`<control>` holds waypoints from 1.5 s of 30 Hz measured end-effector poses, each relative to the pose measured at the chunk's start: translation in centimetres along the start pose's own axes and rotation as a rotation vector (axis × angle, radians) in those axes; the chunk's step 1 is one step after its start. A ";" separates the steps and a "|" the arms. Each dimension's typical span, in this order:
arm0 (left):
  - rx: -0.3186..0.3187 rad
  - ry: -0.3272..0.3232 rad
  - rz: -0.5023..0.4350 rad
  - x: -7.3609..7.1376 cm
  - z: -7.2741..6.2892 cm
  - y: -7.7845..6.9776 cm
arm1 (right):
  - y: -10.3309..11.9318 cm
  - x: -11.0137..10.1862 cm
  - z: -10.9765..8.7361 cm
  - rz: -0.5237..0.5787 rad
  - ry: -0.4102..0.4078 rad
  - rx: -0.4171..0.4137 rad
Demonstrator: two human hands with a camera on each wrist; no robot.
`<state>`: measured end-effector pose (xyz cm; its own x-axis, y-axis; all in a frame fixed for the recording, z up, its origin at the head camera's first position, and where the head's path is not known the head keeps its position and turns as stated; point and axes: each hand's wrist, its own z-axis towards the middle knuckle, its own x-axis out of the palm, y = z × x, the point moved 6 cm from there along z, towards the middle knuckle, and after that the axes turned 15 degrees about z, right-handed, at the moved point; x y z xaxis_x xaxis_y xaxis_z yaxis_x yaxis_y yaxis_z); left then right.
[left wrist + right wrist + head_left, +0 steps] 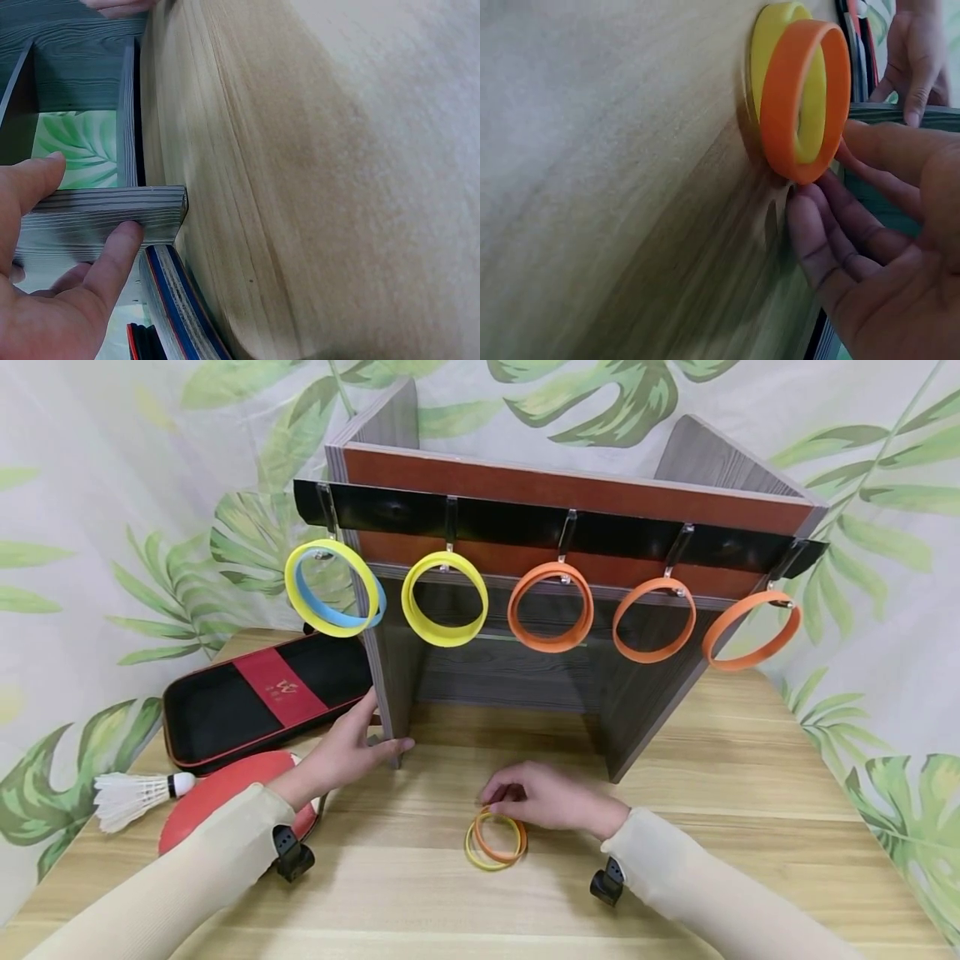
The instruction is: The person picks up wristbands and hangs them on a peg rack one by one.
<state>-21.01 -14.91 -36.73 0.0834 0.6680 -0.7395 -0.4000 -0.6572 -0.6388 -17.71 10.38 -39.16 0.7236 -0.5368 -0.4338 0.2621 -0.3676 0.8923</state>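
My right hand is low over the table, its thumb and fingertips pinching the edge of an orange silicone wristband. That band lies over a yellow wristband on the tabletop, partly overlapping it. My left hand grips the front edge of the left side panel of a grey wooden stand, thumb on the inner side. Across the stand's top runs a black rail with several hooks. Hanging from them are yellow wristbands, a blue wristband and orange wristbands.
Left of the stand lie a black and red case, a red table tennis paddle and a white shuttlecock. Wooden tabletop extends to the right. A leaf-patterned cloth hangs behind.
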 end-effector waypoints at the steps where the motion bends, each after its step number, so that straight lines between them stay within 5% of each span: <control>1: 0.002 -0.001 -0.002 0.0 0.0 0.0 | 0.0 0.1 0.1 -0.022 0.013 -0.003; 10: -0.003 0.005 -0.006 -0.1 0.1 -0.3 | 0.6 0.5 0.7 -0.183 0.049 -0.032; 21: 0.019 -0.001 -0.016 -0.3 0.3 -0.6 | 1.1 -1.1 -0.1 -0.139 0.072 -0.058; 35: -0.005 0.005 -0.024 -0.3 0.2 -0.4 | 1.2 -2.5 -2.4 -0.099 0.127 0.051; 45: -0.028 0.021 -0.011 -0.1 0.0 -0.1 | 2.1 -3.1 -4.5 0.065 0.106 0.065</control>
<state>-20.97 -14.95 -36.63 0.1072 0.6682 -0.7362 -0.3735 -0.6592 -0.6527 -16.50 14.69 -35.37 0.8021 -0.4791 -0.3565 0.1730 -0.3850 0.9066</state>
